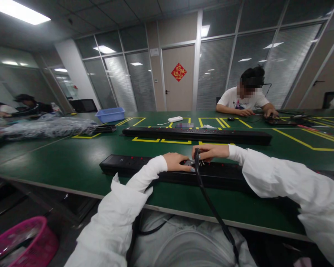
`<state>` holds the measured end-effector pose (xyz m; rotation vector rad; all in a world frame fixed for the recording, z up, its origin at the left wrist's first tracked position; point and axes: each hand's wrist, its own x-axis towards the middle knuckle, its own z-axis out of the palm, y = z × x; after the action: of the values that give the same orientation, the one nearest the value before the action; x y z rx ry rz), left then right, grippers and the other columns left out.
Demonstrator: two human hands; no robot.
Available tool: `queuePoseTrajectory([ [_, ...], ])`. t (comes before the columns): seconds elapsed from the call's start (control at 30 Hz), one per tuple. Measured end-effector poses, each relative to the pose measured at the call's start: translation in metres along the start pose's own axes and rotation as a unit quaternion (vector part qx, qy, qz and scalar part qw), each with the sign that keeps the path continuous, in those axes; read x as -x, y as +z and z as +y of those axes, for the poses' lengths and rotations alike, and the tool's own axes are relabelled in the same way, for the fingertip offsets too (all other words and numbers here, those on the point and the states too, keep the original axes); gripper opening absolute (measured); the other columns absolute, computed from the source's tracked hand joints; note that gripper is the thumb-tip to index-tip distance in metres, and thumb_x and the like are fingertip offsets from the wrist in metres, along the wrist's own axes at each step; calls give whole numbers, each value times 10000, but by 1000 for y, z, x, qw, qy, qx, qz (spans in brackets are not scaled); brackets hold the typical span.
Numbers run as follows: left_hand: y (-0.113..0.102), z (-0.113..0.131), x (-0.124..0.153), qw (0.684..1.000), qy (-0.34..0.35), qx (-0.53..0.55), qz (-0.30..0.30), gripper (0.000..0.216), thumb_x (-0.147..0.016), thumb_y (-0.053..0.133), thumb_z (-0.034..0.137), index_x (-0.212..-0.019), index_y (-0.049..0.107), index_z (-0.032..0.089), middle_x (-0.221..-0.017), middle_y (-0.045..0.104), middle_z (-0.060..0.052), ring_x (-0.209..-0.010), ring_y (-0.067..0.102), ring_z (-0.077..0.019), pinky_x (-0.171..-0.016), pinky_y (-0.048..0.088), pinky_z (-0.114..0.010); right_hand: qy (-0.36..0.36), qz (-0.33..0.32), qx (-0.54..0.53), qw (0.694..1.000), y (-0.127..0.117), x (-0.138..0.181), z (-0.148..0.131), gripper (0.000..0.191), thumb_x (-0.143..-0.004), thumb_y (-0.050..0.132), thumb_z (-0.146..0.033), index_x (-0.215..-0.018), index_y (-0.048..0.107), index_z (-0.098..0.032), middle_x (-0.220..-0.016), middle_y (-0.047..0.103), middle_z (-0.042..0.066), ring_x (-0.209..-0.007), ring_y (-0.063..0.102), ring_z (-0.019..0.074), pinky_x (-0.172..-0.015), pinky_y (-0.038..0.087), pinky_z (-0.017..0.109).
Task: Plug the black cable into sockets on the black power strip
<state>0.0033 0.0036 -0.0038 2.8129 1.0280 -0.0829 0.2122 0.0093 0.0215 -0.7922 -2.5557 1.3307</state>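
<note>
A long black power strip (133, 165) lies across the green table (72, 163) just in front of me. My left hand (178, 162) rests flat on top of the strip, fingers stretched toward the middle. My right hand (210, 151) is closed around a black plug (197, 157) whose metal pins show just above the strip. From the plug a thick black cable (211, 207) runs down over the table edge toward my lap. Both arms wear white sleeves.
A second long black power strip (197, 135) lies farther back among yellow floor-tape outlines. A blue bin (110, 114), a white adapter (175, 119) and plastic-wrapped goods (44, 128) sit behind. A person in a white shirt (246, 98) works opposite. A pink basket (19, 241) stands lower left.
</note>
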Motion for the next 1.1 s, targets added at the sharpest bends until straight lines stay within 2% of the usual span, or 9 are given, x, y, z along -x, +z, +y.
queuePoseTrajectory([
  [0.27,-1,0,0,1000,2,10,-4,643,-682,263,702,-1094,473,256,-1052,563,-38,-903,534,-234,-706,371,-273,-28,-28,-8,999,-1,0,-2,289,-765,504,-362,-935,462,-132,-764,511,7,-597,458,62,-487,407,166],
  [0.57,-1,1,0,1000,-7,5,-5,621,-681,275,698,-1031,514,244,-992,588,-35,-870,545,-231,-671,373,-262,-25,-24,0,999,-3,-1,-2,307,-752,518,-375,-926,475,-126,-736,513,-2,-575,458,56,-477,396,162],
  [0.83,-1,1,0,1000,-2,0,-2,645,-681,265,704,-1072,488,242,-1021,577,-41,-873,542,-230,-690,375,-274,-47,-28,25,998,0,-4,1,295,-728,549,-355,-901,479,-127,-761,532,3,-578,469,54,-457,370,151],
  [1.1,-2,1,0,1000,-12,-4,-5,622,-687,282,691,-1081,485,255,-1006,585,-34,-891,541,-234,-689,380,-267,-33,-26,32,999,2,-4,-1,320,-686,588,-370,-865,472,-132,-711,550,-8,-567,497,64,-464,387,163],
])
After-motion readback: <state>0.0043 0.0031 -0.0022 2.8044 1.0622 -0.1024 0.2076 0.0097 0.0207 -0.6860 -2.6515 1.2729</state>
